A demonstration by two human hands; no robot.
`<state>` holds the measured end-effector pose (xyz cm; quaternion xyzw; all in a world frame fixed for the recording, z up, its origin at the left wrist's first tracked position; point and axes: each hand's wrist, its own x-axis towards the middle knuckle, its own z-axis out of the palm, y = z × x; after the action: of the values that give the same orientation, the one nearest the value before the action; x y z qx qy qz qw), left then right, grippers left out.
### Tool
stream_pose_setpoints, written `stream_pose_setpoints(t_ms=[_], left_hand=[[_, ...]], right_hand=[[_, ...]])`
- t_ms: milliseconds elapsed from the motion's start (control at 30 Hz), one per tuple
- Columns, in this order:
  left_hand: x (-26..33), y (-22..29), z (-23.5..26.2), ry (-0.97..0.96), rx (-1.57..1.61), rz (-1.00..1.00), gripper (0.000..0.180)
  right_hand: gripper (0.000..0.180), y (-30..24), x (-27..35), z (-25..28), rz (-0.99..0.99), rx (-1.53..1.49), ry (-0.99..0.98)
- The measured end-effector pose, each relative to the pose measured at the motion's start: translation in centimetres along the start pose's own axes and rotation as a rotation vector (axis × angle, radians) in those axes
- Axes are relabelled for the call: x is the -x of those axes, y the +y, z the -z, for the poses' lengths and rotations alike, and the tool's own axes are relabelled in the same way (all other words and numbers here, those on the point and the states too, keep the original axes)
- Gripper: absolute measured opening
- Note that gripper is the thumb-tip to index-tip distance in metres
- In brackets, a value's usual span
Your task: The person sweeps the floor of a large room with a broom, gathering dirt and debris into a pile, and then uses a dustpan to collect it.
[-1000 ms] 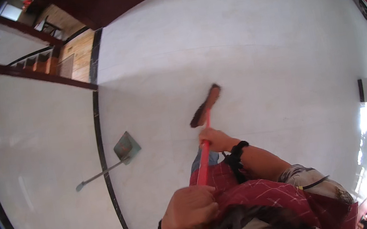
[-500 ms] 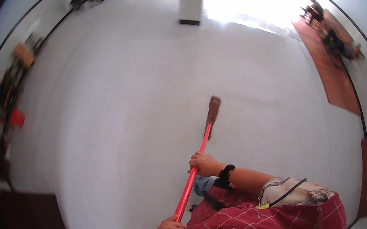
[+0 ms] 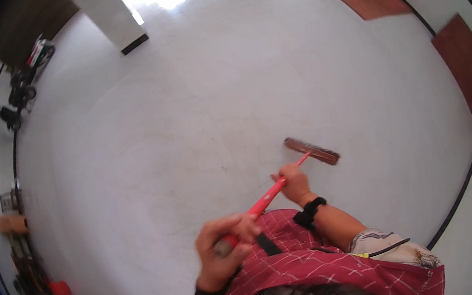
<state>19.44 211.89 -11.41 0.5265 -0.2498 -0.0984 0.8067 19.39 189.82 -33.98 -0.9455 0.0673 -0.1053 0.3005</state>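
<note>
The view has swung round since half a second ago: the white pillar (image 3: 107, 17) now sits at upper left, and the broom (image 3: 311, 151) head has shifted to right of centre on the pale floor (image 3: 184, 125). The right hand (image 3: 293, 180) grips the red handle just behind the head, fingers wrapped. The left hand (image 3: 224, 250) clasps the handle's upper end at lower centre.

Left hand (image 3: 222, 248) fisted near chest; right hand (image 3: 293, 181) extended forward, fingers curled.
</note>
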Motion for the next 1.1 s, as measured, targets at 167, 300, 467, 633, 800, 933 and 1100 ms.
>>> stream_pose_setpoints(t_ms=[167, 300, 467, 633, 800, 933, 1100], left_hand=[[-3.3, -5.2, -0.4, -0.276, 0.234, 0.284, 0.055], [-5.4, -7.5, -0.5, -0.350, 0.338, 0.413, 0.056], [-7.2, -5.8, 6.5, -0.203, 0.266, 0.335, 0.055], [-8.2, 0.8, 18.3, -0.146, 0.051, 0.187, 0.046], [-9.8, 8.2, 25.1, -0.019, -0.212, 0.077, 0.037], [-10.7, 11.3, 27.3, -0.073, -0.388, -0.022, 0.037], [-12.8, 11.0, 23.7, -0.153, -0.509, -0.225, 0.047]], right_hand=[[0.024, 4.3, 3.7, 1.2, -0.252, 0.091, 0.147], [0.022, 7.8, 6.3, -0.4, -0.351, -0.057, -0.040], [0.019, 2.7, 3.4, -6.4, -0.288, -0.275, -0.087], [0.017, -7.7, -3.5, -18.3, -0.139, -0.474, -0.063], [0.020, -20.1, -11.3, -24.5, -0.014, -0.670, -0.054], [0.024, -26.8, -15.6, -26.5, 0.014, -0.798, -0.180], [0.025, -27.2, -17.6, -24.1, 0.158, -0.811, -0.423]])
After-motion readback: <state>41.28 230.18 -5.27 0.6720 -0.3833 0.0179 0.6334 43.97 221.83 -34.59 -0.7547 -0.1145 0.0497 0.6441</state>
